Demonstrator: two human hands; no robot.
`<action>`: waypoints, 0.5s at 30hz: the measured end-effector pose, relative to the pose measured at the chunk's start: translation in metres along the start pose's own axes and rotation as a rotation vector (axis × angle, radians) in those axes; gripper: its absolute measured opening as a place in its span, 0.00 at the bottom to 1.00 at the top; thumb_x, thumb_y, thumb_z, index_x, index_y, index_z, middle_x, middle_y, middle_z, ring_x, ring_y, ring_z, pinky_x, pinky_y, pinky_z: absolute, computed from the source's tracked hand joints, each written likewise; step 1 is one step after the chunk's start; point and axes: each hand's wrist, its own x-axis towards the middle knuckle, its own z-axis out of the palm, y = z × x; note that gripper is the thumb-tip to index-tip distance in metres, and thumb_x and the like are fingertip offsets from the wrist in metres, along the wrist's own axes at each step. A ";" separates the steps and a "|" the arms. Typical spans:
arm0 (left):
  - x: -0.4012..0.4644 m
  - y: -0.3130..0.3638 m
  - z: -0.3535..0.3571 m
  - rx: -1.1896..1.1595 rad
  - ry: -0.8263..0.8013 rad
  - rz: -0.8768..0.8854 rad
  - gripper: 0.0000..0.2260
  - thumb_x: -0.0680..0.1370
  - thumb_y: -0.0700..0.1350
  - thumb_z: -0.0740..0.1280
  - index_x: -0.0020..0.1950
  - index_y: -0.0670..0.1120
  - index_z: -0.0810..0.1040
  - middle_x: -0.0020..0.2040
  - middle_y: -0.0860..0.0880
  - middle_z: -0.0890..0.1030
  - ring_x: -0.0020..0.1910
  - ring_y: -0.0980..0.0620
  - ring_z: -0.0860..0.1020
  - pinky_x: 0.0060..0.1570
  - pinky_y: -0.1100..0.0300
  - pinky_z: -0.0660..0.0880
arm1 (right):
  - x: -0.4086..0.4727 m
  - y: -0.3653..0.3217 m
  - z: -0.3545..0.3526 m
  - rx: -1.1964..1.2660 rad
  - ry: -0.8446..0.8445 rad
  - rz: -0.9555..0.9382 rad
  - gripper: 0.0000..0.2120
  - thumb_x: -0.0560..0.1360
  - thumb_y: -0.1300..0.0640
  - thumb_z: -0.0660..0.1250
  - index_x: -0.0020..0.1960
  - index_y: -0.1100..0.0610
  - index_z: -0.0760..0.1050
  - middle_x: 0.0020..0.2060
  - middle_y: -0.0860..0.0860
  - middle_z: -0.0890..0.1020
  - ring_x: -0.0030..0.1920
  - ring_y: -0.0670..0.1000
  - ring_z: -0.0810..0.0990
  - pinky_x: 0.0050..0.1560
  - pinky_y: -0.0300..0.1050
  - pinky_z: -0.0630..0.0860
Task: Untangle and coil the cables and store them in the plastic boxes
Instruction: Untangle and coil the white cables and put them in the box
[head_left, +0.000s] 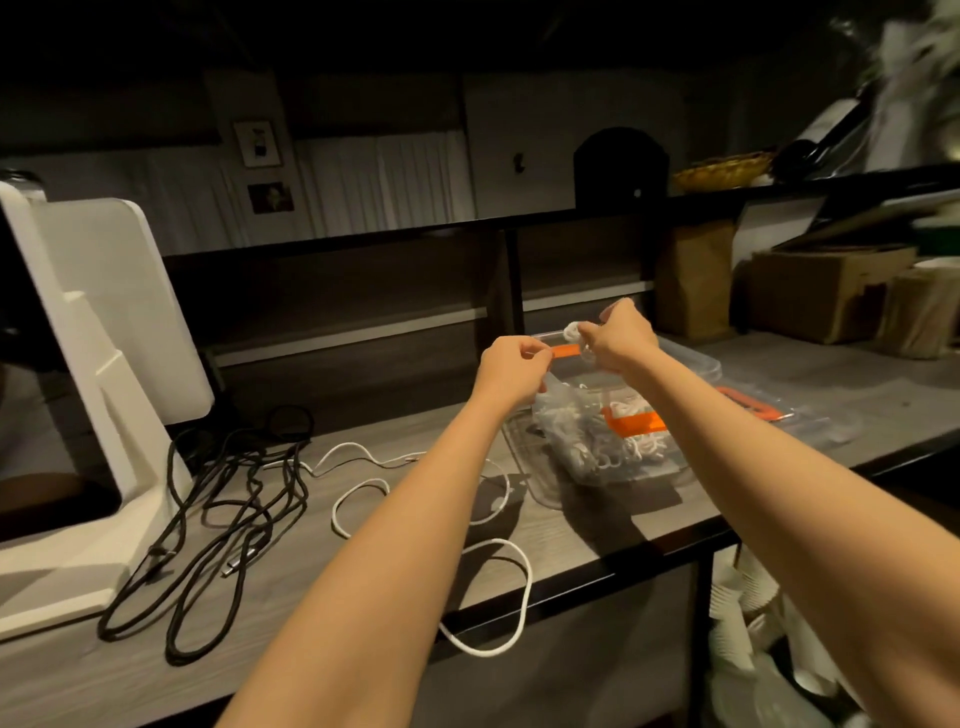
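Both grips, left (511, 366) and right (618, 332), pinched a thin white cable (571, 329), bunched in small loops, at 12 o'clock above the clear box (613, 441).

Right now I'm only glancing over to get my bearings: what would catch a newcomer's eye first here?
Two hands raised mid-frame, the left hand and right hand pinching a white cable above a clear plastic box with orange clips that already holds white cables. On the table to the left sprawls a tangle of black cables, beside a big white stand.
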 end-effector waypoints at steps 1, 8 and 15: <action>0.001 -0.001 0.002 0.006 0.000 -0.003 0.10 0.81 0.42 0.63 0.56 0.43 0.82 0.46 0.47 0.81 0.33 0.56 0.76 0.36 0.61 0.75 | 0.003 0.003 -0.001 -0.067 -0.023 -0.009 0.18 0.78 0.54 0.65 0.64 0.60 0.67 0.57 0.60 0.77 0.56 0.60 0.77 0.57 0.58 0.76; 0.006 -0.003 0.006 -0.046 0.021 -0.031 0.09 0.81 0.41 0.62 0.57 0.43 0.81 0.45 0.48 0.80 0.35 0.56 0.76 0.36 0.62 0.76 | 0.003 0.009 0.001 -0.187 -0.127 -0.091 0.11 0.77 0.58 0.63 0.56 0.60 0.79 0.48 0.57 0.81 0.49 0.57 0.80 0.53 0.54 0.79; -0.006 0.004 -0.018 -0.056 -0.003 -0.047 0.07 0.81 0.41 0.62 0.51 0.45 0.80 0.38 0.50 0.79 0.33 0.56 0.76 0.29 0.67 0.72 | -0.022 -0.010 0.008 -0.064 -0.157 -0.241 0.10 0.78 0.58 0.63 0.52 0.61 0.80 0.39 0.54 0.80 0.43 0.52 0.79 0.49 0.49 0.78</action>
